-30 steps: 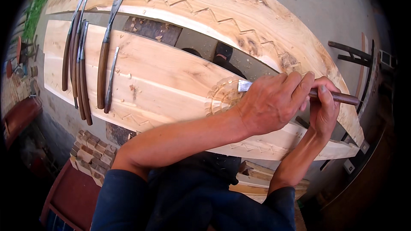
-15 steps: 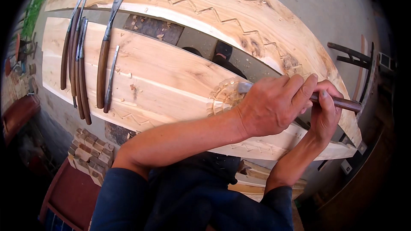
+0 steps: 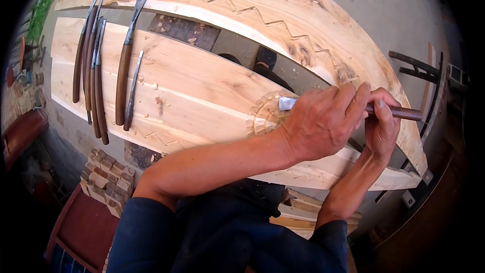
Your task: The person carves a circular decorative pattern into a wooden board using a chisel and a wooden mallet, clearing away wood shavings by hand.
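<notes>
Both of my hands are closed around one wood gouge (image 3: 288, 103) with a brown wooden handle. My left hand (image 3: 326, 121) wraps the front of it, hiding most of the shank. Farther back, my right hand (image 3: 382, 124) grips the handle, whose end sticks out to the right. The bright steel blade lies over a round carved rosette (image 3: 262, 119) with scalloped cuts, on the near pale wooden board (image 3: 202, 86). Whether the edge touches the wood I cannot tell. My left palm covers the rosette's right side.
Several wooden-handled chisels (image 3: 93, 71) lie at the board's left, beside a wide-bladed chisel (image 3: 125, 71) and a thin one (image 3: 133, 91). Behind is a second board (image 3: 348, 35) with zigzag and spiral carving. A stack of wood blocks (image 3: 107, 179) and a red chair (image 3: 83, 227) stand near left.
The gouge blade has shifted slightly up and left, and more of its steel shows. The handle end sits a little farther left and higher. Both hands keep their grip.
</notes>
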`<move>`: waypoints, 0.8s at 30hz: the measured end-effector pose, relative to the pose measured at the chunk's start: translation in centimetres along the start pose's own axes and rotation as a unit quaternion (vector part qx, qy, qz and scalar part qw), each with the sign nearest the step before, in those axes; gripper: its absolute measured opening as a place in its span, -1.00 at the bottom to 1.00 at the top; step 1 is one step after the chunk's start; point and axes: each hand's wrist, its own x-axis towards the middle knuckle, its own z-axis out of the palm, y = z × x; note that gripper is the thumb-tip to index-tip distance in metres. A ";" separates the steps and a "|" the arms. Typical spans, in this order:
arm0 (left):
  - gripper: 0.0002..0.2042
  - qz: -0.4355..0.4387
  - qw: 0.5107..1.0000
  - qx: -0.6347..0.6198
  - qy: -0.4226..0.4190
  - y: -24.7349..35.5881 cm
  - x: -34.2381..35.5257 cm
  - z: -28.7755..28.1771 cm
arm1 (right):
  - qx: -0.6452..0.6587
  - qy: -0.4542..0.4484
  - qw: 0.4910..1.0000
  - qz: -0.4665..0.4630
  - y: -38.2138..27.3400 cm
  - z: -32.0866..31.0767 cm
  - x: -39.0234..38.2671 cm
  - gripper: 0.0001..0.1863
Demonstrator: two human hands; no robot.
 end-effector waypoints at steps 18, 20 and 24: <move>-0.50 0.017 0.999 -0.009 0.035 0.1 -0.1 -0.2 | -0.019 -0.015 0.999 -0.030 -0.7 0.1 -0.4 -0.64; -0.50 0.029 0.999 -0.030 0.032 0.0 0.1 -0.1 | -0.030 -0.011 0.999 -0.027 -0.8 0.2 -0.4 -0.63; -0.50 0.029 0.998 -0.033 0.037 -0.1 0.2 0.1 | -0.041 -0.003 0.999 -0.026 -1.0 0.1 -0.6 -0.62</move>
